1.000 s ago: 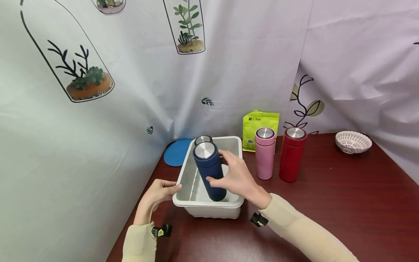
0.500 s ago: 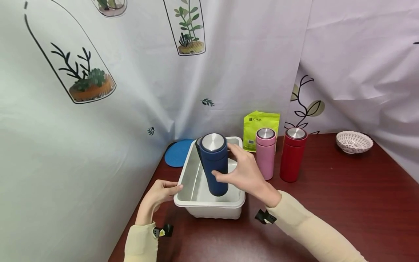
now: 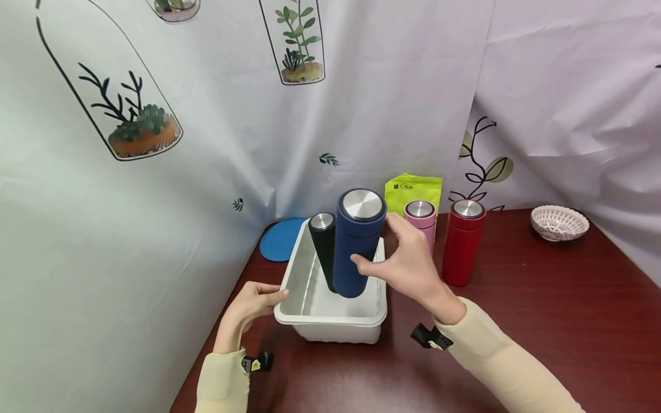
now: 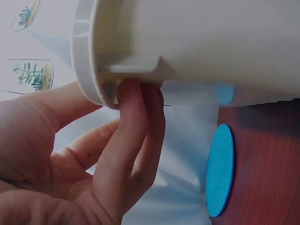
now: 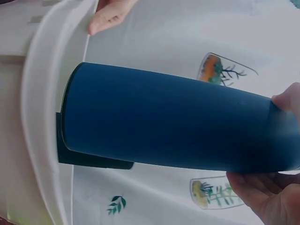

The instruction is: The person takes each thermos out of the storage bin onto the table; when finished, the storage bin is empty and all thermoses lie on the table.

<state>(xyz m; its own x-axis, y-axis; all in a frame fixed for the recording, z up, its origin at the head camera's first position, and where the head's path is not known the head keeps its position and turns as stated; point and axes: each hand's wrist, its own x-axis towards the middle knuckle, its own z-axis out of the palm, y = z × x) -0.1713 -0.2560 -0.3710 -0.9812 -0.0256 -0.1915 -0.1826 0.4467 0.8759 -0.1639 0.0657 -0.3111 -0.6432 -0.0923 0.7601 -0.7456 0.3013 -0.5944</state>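
Observation:
A blue thermos bottle (image 3: pixel 356 246) with a silver lid is gripped in my right hand (image 3: pixel 408 258), thumb on the near side and fingers behind. It is held upright above the white plastic bin (image 3: pixel 330 321); in the right wrist view the bottle's base (image 5: pixel 75 108) is level with the bin's rim. My left hand (image 3: pixel 253 304) pinches the bin's left rim, fingers curled under the lip in the left wrist view (image 4: pixel 126 140). Inside the bin a black thermos bottle (image 3: pixel 322 246) stands slightly tilted, partly hidden by the blue one.
To the right stand a pink thermos (image 3: pixel 420 215), partly covered by my right hand, and a red thermos (image 3: pixel 461 246). A yellow-green pouch (image 3: pixel 408 186) leans on the back curtain. A woven white basket (image 3: pixel 559 223) lies far right, a blue round mat (image 3: pixel 281 240) behind the bin's left.
My right hand has lifted the blue thermos up out of the bin and moved it right, uncovering the black thermos. My left hand stays on the rim.

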